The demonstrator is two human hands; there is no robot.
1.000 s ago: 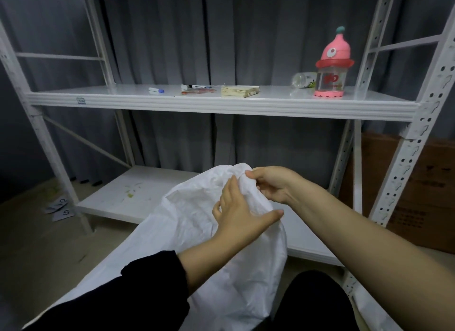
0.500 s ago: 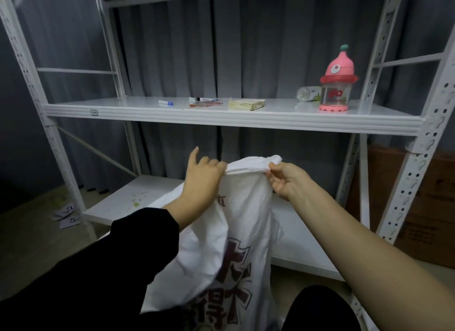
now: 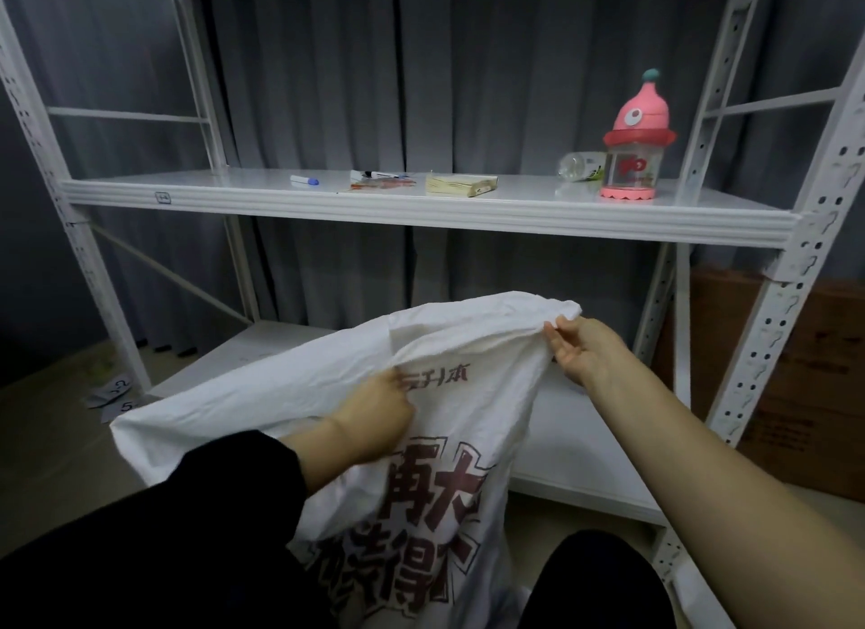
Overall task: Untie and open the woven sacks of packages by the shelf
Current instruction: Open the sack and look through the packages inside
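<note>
A white woven sack (image 3: pixel 262 385) with large dark red printed characters stands in front of me, before the white metal shelf (image 3: pixel 421 207). My right hand (image 3: pixel 580 352) pinches the sack's top edge at its right corner and holds it up. My left hand (image 3: pixel 374 413) grips the front layer of the sack lower down, near the small printed characters. The top edge is stretched wide between both hands. What is inside the sack is hidden.
On the middle shelf board lie a marker (image 3: pixel 304 180), pens (image 3: pixel 381 179), a flat yellowish packet (image 3: pixel 461 184), a toppled clear bottle (image 3: pixel 578 166) and a pink-topped drinking bottle (image 3: pixel 636 141). Cardboard boxes (image 3: pixel 795 380) stand at right. Numbered paper slips (image 3: pixel 114 394) lie on the floor at left.
The sack's top has been pulled apart and spread wide. My left hand dropped from the top edge to the front layer; my right hand moved right with the corner.
</note>
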